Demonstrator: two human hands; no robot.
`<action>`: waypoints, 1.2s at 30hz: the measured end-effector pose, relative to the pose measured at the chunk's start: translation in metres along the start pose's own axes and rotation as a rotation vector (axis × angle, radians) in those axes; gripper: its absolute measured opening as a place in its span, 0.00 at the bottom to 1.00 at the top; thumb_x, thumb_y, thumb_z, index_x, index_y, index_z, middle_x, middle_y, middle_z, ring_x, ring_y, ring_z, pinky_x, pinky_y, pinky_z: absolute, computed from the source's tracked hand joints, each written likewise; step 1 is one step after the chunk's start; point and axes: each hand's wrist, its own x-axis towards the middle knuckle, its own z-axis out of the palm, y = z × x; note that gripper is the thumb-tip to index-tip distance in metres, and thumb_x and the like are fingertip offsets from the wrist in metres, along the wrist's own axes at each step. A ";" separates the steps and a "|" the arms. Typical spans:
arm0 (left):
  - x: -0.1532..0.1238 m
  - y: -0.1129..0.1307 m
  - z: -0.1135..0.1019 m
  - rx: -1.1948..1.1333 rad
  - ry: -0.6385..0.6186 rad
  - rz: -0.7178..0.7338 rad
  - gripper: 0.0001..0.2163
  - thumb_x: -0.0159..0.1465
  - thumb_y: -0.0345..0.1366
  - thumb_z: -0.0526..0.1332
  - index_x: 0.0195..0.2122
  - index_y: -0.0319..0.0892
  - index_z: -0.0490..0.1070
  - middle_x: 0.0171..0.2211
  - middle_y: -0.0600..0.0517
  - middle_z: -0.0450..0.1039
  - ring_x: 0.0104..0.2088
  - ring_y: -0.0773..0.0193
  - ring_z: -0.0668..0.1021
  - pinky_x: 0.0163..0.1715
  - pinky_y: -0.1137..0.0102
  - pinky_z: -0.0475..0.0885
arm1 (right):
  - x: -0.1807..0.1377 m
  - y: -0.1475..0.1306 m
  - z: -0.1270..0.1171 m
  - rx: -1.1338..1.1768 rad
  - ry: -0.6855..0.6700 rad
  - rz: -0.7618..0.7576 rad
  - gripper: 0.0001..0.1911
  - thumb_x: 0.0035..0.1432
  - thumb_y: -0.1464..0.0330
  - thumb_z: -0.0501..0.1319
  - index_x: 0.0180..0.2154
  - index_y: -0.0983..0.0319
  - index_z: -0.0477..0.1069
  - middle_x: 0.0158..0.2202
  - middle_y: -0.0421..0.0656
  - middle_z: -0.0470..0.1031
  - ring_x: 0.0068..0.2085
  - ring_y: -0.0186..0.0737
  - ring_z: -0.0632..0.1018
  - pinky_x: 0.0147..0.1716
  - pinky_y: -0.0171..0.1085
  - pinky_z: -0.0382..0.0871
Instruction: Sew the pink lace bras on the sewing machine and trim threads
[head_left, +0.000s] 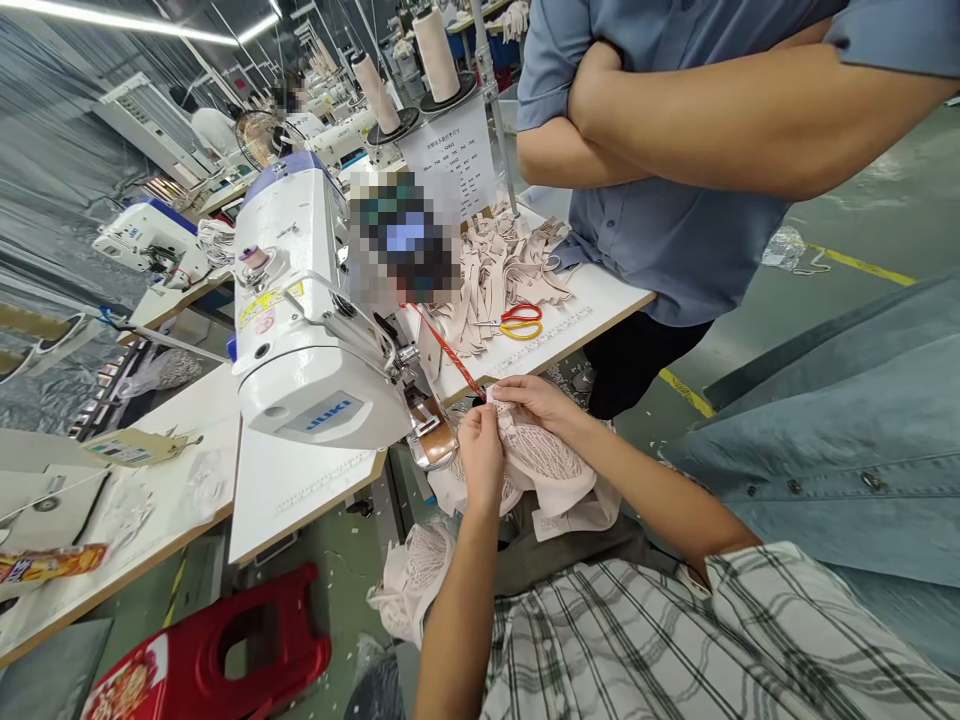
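A pale beige lace bra point(544, 455) hangs from both my hands above my lap, its cups facing up. My left hand point(481, 450) pinches its upper edge between thumb and fingers. Just to the right, my right hand point(534, 400) grips the same edge, fingertips close to the left ones. A red patterned strip point(454, 355) runs from the table toward my fingertips; whether it touches the bra I cannot tell. The white sewing machine point(315, 390) stands to the left, its needle area point(431, 425) beside my left hand. More beige lace pieces point(416, 580) hang lower left.
Beige straps point(502, 270) are heaped on the machine table point(600, 300), with red-and-yellow scissors point(519, 321) in front. Thread cones point(436, 60) stand behind. A person with folded arms point(675, 130) stands at the table's right end; another person's denim garment point(817, 460) is close on my right. A red stool point(277, 630) sits lower left.
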 end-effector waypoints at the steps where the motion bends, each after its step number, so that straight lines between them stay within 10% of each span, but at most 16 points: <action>1: 0.000 0.000 0.000 0.001 0.002 0.002 0.13 0.60 0.45 0.60 0.26 0.41 0.67 0.23 0.57 0.64 0.26 0.69 0.67 0.29 0.73 0.63 | 0.001 0.000 0.000 -0.007 0.002 -0.004 0.16 0.30 0.66 0.78 0.24 0.63 0.77 0.22 0.36 0.75 0.26 0.28 0.72 0.29 0.31 0.67; 16: 0.008 -0.009 0.001 0.058 -0.009 0.020 0.16 0.62 0.50 0.60 0.28 0.41 0.70 0.23 0.56 0.66 0.26 0.67 0.69 0.30 0.73 0.65 | 0.010 0.002 0.001 -0.163 0.025 -0.053 0.17 0.33 0.59 0.73 0.19 0.61 0.68 0.16 0.35 0.66 0.22 0.30 0.66 0.24 0.33 0.61; 25: -0.008 -0.015 -0.020 0.186 -0.043 0.034 0.17 0.63 0.51 0.60 0.26 0.43 0.68 0.24 0.56 0.66 0.28 0.64 0.69 0.32 0.72 0.64 | 0.026 -0.022 -0.017 -0.677 0.224 -0.280 0.11 0.48 0.60 0.68 0.28 0.60 0.73 0.28 0.40 0.75 0.34 0.37 0.72 0.35 0.35 0.64; 36: -0.081 -0.067 -0.072 0.324 0.023 -0.026 0.26 0.61 0.63 0.56 0.25 0.43 0.69 0.22 0.52 0.69 0.25 0.62 0.70 0.28 0.69 0.65 | 0.154 -0.063 0.024 -0.916 0.445 -0.341 0.16 0.52 0.64 0.69 0.20 0.59 0.65 0.32 0.49 0.76 0.47 0.53 0.75 0.47 0.43 0.63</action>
